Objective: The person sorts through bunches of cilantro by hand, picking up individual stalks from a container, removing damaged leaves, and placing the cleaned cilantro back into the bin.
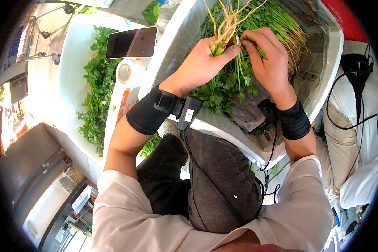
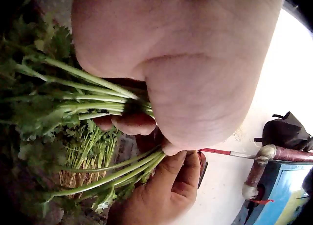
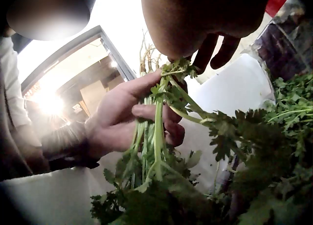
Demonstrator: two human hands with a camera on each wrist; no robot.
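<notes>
My left hand [image 1: 201, 63] grips a bunch of coriander [image 3: 159, 132] around its stems, just below the roots. Pale roots [image 1: 227, 27] point up and away, while the leaves hang down over a white foam bin [image 1: 172, 46]. Close beside it, my right hand [image 1: 269, 59] pinches stems at the root end with thumb and forefinger. In the left wrist view, thin stems [image 2: 132, 173] run from the fingertips of the right hand [image 2: 156, 195]. A leafy sprig [image 3: 178, 71] stands right under the right hand in the right wrist view.
More coriander [image 1: 281, 25], roots to the right, lies inside the bin. A second white bin [image 1: 73, 54] with greens [image 1: 98, 84] stands at the left. A phone [image 1: 132, 43] and a roll of film or tape [image 1: 124, 73] lie between the bins. A cable [image 1: 275, 145] hangs from the right wrist.
</notes>
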